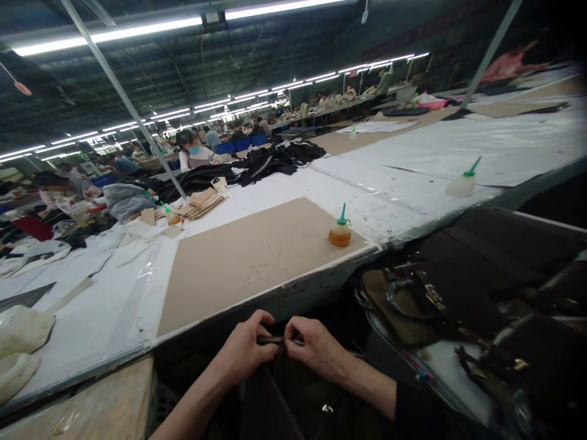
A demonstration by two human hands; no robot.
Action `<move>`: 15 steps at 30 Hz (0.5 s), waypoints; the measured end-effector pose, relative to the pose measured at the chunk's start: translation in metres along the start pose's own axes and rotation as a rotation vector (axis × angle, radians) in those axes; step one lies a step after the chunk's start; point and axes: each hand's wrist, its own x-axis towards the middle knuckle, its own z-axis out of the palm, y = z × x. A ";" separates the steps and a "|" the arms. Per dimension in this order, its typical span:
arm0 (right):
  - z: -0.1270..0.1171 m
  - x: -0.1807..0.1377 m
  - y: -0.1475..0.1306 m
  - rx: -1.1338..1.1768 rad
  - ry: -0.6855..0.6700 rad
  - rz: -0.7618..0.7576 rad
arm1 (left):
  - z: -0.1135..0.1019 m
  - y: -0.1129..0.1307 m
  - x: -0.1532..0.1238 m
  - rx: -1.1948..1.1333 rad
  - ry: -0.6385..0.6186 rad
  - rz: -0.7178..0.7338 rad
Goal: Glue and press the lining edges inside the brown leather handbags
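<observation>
My left hand and my right hand meet just below the near table edge. Thumb and fingers of both are pinched on a thin dark strap, which runs between them. Beneath them a dark brown bag lies in my lap, with a small shiny metal fitting on it. Much of the bag is lost in shadow. On the table in front, a squeeze bottle with amber liquid and a green nozzle stands on a brown board.
More dark bags with metal fittings are heaped at my right. A cloudy bottle stands further along the table. Brown cut pieces, another amber bottle and black material lie beyond. Other people sit in the background.
</observation>
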 end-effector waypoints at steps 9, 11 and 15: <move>0.006 0.005 0.002 0.046 -0.023 0.029 | -0.020 0.010 -0.002 0.372 -0.047 0.062; 0.006 0.006 0.003 0.059 -0.024 0.043 | -0.017 0.012 -0.001 0.399 -0.040 0.071; 0.002 0.006 0.004 0.093 -0.021 0.074 | -0.005 0.012 -0.001 0.390 0.011 0.064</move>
